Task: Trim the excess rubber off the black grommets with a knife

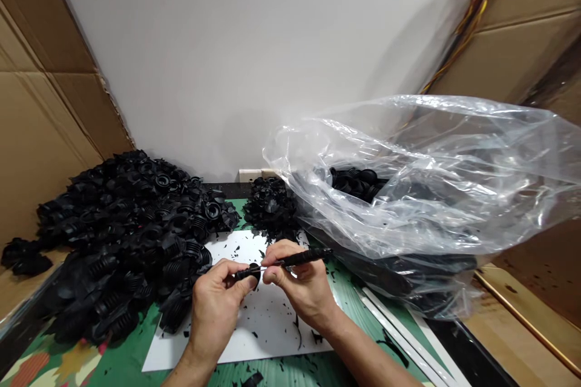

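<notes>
Over a white sheet (272,320), my left hand (218,293) pinches a small black rubber part (254,272) between thumb and fingers. My right hand (302,287) grips a tool with a black handle (306,256) and a thin metal tip, held like a pen. The tip meets the edge of the black rubber part; its exact shape is too small to tell. Black scraps lie scattered on the sheet beneath both hands.
A large heap of ribbed black rubber parts (140,224) fills the left side. Behind my hands sits a smaller pile of black scraps (270,205). On the right, a clear plastic bag (436,193) holds black parts. White strips (403,338) and a gold phone (526,308) lie at right.
</notes>
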The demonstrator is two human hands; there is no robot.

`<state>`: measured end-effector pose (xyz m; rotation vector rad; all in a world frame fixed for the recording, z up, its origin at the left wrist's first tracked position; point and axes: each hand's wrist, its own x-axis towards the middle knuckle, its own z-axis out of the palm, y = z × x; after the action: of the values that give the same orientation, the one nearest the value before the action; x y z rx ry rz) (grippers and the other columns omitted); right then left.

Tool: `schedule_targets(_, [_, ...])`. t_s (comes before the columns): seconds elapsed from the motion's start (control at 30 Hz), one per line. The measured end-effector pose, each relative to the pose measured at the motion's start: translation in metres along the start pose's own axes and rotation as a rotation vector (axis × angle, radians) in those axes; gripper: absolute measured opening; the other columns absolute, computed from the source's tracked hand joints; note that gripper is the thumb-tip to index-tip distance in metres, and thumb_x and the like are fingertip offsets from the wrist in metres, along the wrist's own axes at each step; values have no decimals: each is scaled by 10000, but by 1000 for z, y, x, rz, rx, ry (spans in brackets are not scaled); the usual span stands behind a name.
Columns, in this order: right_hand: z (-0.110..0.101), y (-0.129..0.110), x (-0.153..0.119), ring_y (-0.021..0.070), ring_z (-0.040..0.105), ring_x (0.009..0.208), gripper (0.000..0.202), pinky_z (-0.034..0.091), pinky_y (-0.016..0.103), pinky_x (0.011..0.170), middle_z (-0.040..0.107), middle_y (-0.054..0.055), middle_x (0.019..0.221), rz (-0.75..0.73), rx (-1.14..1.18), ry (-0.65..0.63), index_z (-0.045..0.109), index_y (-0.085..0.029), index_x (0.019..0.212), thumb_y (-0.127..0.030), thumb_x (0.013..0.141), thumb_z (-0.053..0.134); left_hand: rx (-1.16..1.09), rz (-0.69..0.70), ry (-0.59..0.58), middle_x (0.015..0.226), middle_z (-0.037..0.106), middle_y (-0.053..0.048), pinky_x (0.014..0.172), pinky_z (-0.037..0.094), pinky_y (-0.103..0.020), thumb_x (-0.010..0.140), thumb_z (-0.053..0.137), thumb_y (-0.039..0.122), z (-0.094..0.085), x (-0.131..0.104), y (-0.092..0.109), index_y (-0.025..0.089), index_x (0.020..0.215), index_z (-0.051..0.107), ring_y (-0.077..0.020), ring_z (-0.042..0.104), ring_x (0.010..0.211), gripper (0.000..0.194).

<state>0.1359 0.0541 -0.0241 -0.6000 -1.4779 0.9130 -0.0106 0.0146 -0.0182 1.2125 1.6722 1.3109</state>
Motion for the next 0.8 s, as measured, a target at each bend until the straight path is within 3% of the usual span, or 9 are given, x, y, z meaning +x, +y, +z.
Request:
schedule_targets(0.17, [3, -4, -2, 178, 594, 667, 171, 480, 297, 615, 623, 39, 674, -9, -51, -18, 645, -183, 652, -275, 795, 662, 18, 32, 14, 543, 588, 9, 435, 370, -220, 550, 739, 312, 1, 0, 1, 184, 597, 707, -114, 443, 470, 140])
schedule_targets(0.3, [7, -7, -5, 164, 568, 630, 173, 462, 284, 572, 597, 42, 665, -173, -151, -21, 632, -175, 685, -221, 846, 586, -5, 52, -13, 512, 569, 10, 436, 367, -220, 547, 740, 315, 3, -2, 4, 181, 552, 689, -113, 436, 462, 143])
schedule_targets(0.4, [4, -5, -3, 153, 564, 615, 119, 459, 269, 537, 594, 48, 699, -255, -219, 44, 637, -171, 745, -166, 843, 571, -15, 46, -11, 519, 579, 7, 431, 361, -217, 545, 729, 295, 3, -3, 3, 177, 557, 689, -114, 440, 466, 125])
schedule_targets(0.53, [-6, 2, 4, 104, 512, 490, 143, 427, 240, 451, 557, 15, 677, -113, -126, 195, 605, -175, 694, -187, 835, 583, -37, -25, 3, 514, 569, 18, 413, 355, -211, 554, 716, 283, 3, -2, -1, 171, 600, 688, -107, 433, 450, 124])
schedule_targets(0.67, [-10, 7, 7, 103, 528, 455, 175, 430, 244, 442, 558, -3, 638, 136, 125, 168, 607, -164, 685, -293, 798, 643, -42, -40, 0, 470, 526, 38, 397, 327, -203, 563, 715, 299, 2, 0, -1, 167, 615, 687, -93, 406, 422, 145])
schedule_targets(0.8, [-6, 6, 5, 112, 554, 465, 199, 447, 252, 451, 578, 3, 665, 247, 291, 128, 641, -158, 688, -341, 734, 706, -41, -39, 13, 455, 511, 43, 388, 312, -202, 567, 708, 296, 1, 0, 1, 170, 614, 687, -91, 390, 416, 136])
